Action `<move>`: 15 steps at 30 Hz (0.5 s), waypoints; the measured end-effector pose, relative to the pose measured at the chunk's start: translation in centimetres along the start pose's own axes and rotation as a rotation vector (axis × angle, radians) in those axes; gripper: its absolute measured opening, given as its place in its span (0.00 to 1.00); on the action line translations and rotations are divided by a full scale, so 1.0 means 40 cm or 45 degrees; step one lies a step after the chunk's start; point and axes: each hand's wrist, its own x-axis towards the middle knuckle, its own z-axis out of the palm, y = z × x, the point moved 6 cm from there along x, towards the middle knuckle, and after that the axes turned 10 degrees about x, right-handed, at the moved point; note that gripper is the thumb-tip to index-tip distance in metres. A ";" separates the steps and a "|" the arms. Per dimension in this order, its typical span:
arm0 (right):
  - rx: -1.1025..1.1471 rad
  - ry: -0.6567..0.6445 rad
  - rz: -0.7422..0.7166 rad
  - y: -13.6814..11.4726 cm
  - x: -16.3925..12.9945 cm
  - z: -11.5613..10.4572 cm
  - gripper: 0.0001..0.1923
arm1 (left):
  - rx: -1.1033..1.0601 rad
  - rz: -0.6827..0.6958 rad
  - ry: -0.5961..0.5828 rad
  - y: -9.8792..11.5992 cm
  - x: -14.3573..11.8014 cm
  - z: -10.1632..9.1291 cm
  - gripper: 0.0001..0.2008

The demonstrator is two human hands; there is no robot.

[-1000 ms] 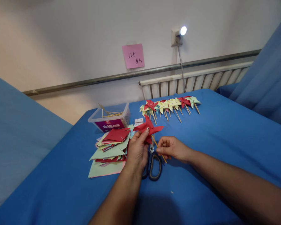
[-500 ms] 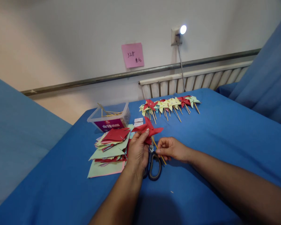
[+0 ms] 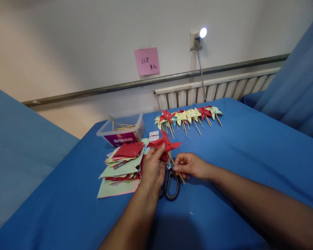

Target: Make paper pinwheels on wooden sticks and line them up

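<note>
My left hand (image 3: 154, 166) pinches a red paper pinwheel (image 3: 167, 141) at its middle, the thumb lying over the centre. From behind the paper a thin wooden stick (image 3: 181, 177) slants down to the right. The fingers of my right hand (image 3: 189, 166) are closed around this stick, below the pinwheel. Under both hands lies a pair of scissors (image 3: 173, 189) with black handles, its blades partly hidden by the paper. Left of my left hand is a stack of cut paper pieces (image 3: 125, 161) in red, green and yellow.
Finished-looking pinwheels (image 3: 190, 116) lie in a row at the back of the blue cloth (image 3: 250, 166). A clear plastic box (image 3: 139, 126) holding sticks stands at the back left, near small white boxes (image 3: 153, 135). Behind are a radiator (image 3: 216, 88) and a rail (image 3: 114, 85).
Hardly anything differs. The view has shifted very slightly, and both hands keep the same hold on the pinwheel and its stick.
</note>
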 end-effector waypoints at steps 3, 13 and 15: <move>0.039 0.002 0.003 0.002 0.002 -0.005 0.20 | 0.011 -0.008 -0.022 0.001 0.002 0.000 0.10; 0.144 0.022 0.015 0.002 0.001 -0.020 0.20 | -0.007 -0.020 0.251 0.033 0.024 -0.049 0.13; 0.147 0.011 0.021 0.001 0.000 -0.019 0.20 | 0.033 0.019 0.280 0.039 0.026 -0.056 0.14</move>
